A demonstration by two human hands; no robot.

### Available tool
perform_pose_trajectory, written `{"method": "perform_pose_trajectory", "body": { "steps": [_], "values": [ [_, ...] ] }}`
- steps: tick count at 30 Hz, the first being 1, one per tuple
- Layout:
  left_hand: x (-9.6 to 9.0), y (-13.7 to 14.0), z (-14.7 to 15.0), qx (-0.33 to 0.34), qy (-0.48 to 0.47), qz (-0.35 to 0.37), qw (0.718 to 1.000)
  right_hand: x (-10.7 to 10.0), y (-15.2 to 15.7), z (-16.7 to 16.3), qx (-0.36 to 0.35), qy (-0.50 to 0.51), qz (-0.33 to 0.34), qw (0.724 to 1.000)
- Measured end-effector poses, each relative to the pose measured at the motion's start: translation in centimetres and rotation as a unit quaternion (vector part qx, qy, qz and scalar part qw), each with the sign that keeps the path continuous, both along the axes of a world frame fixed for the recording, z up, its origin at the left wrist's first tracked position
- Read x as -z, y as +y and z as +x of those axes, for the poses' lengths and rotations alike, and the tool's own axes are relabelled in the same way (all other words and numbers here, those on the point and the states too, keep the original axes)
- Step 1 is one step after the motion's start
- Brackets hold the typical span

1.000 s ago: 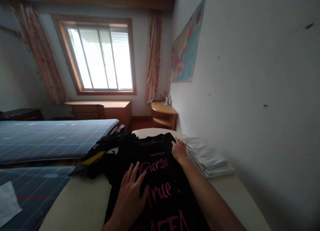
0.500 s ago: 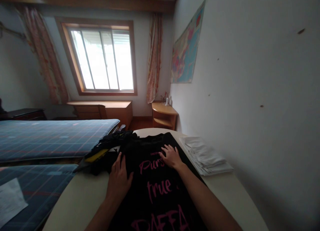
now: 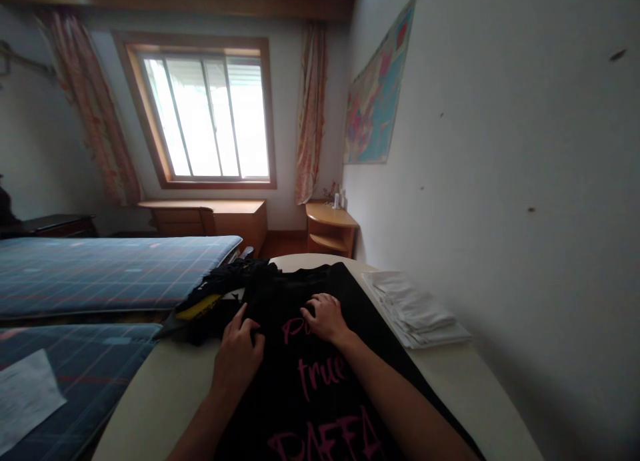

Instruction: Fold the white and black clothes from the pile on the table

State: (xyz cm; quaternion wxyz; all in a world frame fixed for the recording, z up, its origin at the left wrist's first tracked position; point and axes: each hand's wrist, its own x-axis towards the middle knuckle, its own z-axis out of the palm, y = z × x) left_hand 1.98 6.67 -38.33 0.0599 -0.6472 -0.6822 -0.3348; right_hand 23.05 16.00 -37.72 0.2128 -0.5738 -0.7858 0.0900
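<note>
White cloth point(image 3: 415, 311) is lying folded, black shirt point(image 3: 275, 389) only spread; right hand point(image 3: 326, 318) is resting open, left hand point(image 3: 238, 354) touching (grip unclear).

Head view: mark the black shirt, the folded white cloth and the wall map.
Black shirt point(image 3: 320, 402): head view, on the middle of its printed front.
Folded white cloth point(image 3: 413, 309): head view, on the middle of its upper surface.
Wall map point(image 3: 376, 104): head view, on the middle of its sheet.

right grip point(image 3: 325, 316) hides some upper lettering point(image 3: 294, 330); black garment point(image 3: 280, 401) cut off at bottom
</note>
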Motion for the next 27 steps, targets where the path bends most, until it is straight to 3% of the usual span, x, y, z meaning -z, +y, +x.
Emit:
{"method": "perform_pose_trajectory", "body": {
  "steps": [4,8,12,16,21,27],
  "values": [
    [-0.3,-0.2,0.3,0.021,-0.057,0.008,0.998,-1.2,-0.8,-3.7,-0.016,0.129,-0.064,0.989],
    [-0.4,0.2,-0.4,0.025,-0.149,0.046,0.987,-1.0,-1.5,-6.7,-0.014,0.253,-0.139,0.957],
    [-0.4,1.1,-1.9,-0.023,-0.253,0.034,0.967,-1.0,-1.9,-7.3,0.0,0.329,-0.116,0.937],
    [-0.2,1.3,-2.5,-0.038,-0.275,-0.026,0.96,-1.2,-1.9,-5.9,0.052,0.376,-0.09,0.921],
    [0.4,1.3,-2.3,-0.02,-0.277,-0.052,0.959,-0.3,-2.2,-4.0,0.078,0.365,-0.13,0.919],
    [1.2,2.0,-2.5,0.031,-0.33,-0.008,0.944,-1.2,-2.9,-3.9,0.05,0.123,-0.134,0.982]
  ]
}}
